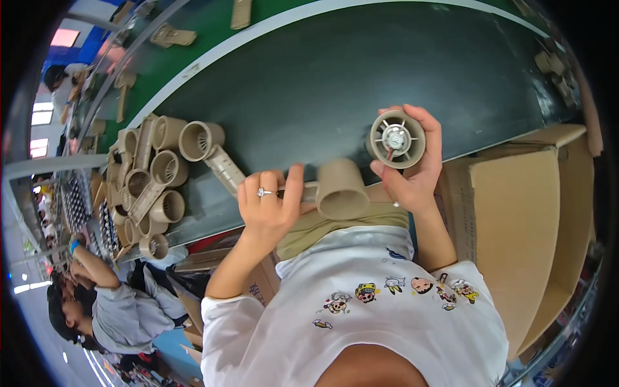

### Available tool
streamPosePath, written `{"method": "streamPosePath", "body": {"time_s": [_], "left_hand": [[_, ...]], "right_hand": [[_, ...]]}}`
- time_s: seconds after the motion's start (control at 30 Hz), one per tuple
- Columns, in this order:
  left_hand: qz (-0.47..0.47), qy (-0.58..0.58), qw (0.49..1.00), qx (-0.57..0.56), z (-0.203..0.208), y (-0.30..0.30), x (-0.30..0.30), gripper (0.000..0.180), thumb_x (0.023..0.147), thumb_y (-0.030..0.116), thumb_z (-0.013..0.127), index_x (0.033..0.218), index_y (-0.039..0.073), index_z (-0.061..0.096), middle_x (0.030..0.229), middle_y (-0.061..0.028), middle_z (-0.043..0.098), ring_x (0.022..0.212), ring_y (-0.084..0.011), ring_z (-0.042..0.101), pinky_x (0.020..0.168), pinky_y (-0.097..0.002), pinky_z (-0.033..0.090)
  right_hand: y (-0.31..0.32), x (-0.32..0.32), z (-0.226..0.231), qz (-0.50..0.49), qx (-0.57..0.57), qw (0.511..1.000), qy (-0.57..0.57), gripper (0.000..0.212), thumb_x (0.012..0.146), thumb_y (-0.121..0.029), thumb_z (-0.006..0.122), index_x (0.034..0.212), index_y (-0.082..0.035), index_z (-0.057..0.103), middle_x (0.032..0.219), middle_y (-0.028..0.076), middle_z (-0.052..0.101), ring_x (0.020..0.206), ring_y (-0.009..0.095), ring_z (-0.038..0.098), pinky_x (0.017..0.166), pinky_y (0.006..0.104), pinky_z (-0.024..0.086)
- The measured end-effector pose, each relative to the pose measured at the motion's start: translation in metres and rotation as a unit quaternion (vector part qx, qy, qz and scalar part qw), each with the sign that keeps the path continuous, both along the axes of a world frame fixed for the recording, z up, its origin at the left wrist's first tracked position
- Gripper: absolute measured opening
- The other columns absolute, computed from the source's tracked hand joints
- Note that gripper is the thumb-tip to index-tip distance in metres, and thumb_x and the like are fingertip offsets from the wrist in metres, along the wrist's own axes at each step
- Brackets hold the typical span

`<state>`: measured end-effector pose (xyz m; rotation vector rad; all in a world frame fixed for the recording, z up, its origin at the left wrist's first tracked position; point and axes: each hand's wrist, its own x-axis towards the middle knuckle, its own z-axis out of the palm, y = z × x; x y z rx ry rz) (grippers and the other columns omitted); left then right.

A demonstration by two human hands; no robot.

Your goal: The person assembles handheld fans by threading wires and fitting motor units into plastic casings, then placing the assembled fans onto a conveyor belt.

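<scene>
My left hand [269,201], a ring on one finger, is closed around the handle of a beige hair dryer housing [342,193]. The wide barrel of that housing lies to the right of my fingers, close to my waist at the table's near edge. My right hand [419,184] grips a round beige fan unit [398,139] from its right side. Spokes, a silver motor in the middle and a short red wire show in its open face. The unit is held above the dark table, up and to the right of the barrel, apart from it.
Several more beige housings [169,169] are heaped on the dark belt table [309,84] at the left, one handle reaching close to my left hand. A cardboard box [516,238] stands at the right. A co-worker [132,316] sits at the lower left. More parts [551,68] lie far right.
</scene>
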<state>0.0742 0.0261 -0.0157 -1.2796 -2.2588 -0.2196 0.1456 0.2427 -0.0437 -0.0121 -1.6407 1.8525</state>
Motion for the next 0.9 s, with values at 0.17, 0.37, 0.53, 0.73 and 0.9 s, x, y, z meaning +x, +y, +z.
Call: {"method": "streamPosePath", "body": {"time_s": [0.17,0.37,0.53,0.73,0.9], "left_hand": [[0.084,-0.099,0.992,-0.002,-0.015,0.018,-0.001,0.060,0.068,0.048,0.076,0.106,0.003,0.063,0.080,-0.0072,0.051,0.073,-0.0249,0.048,0.062,-0.0360,0.040],[0.098,-0.182,0.978,-0.002,0.003,0.033,0.002,0.072,0.067,0.049,0.077,0.117,0.000,0.058,0.093,-0.0115,0.056,0.083,-0.0281,0.051,0.075,-0.0393,0.044],[-0.053,-0.337,0.922,0.182,0.032,0.022,0.004,0.058,0.075,0.027,0.076,0.119,-0.005,0.058,0.126,-0.0197,0.052,0.099,-0.0309,0.053,0.085,-0.0395,0.045],[-0.090,-0.470,0.849,0.225,0.035,0.033,0.008,0.017,0.089,0.008,0.061,0.095,-0.008,0.063,0.122,-0.0234,0.056,0.091,-0.0306,0.060,0.084,-0.0385,0.048],[-0.186,-0.718,0.546,0.388,0.025,0.026,0.007,0.033,0.100,0.019,0.051,0.079,-0.006,0.058,0.130,-0.0284,0.054,0.111,-0.0317,0.061,0.094,-0.0365,0.047]], "right_hand": [[0.013,0.016,0.020,-0.160,0.261,0.950,-0.068,0.086,0.059,-0.005,0.089,0.130,-0.002,0.041,0.112,0.010,0.053,0.096,0.018,0.054,0.083,0.0302,0.048],[0.005,0.009,0.028,-0.130,0.275,0.952,-0.022,0.078,0.060,-0.006,0.090,0.123,-0.003,0.044,0.109,0.014,0.060,0.094,0.018,0.058,0.080,0.0300,0.051],[-0.002,0.003,0.031,-0.083,0.273,0.958,-0.018,0.092,0.064,-0.003,0.088,0.137,-0.001,0.032,0.104,0.013,0.060,0.087,0.016,0.061,0.076,0.0281,0.052],[-0.014,-0.003,0.040,0.025,0.230,0.972,0.038,0.095,0.067,-0.005,0.086,0.141,0.000,0.027,0.113,0.019,0.055,0.095,0.021,0.060,0.081,0.0321,0.051],[-0.007,-0.005,0.042,0.007,0.272,0.960,0.070,0.069,0.058,-0.008,0.087,0.116,-0.001,0.050,0.112,0.024,0.060,0.096,0.026,0.062,0.082,0.0368,0.051]]}}
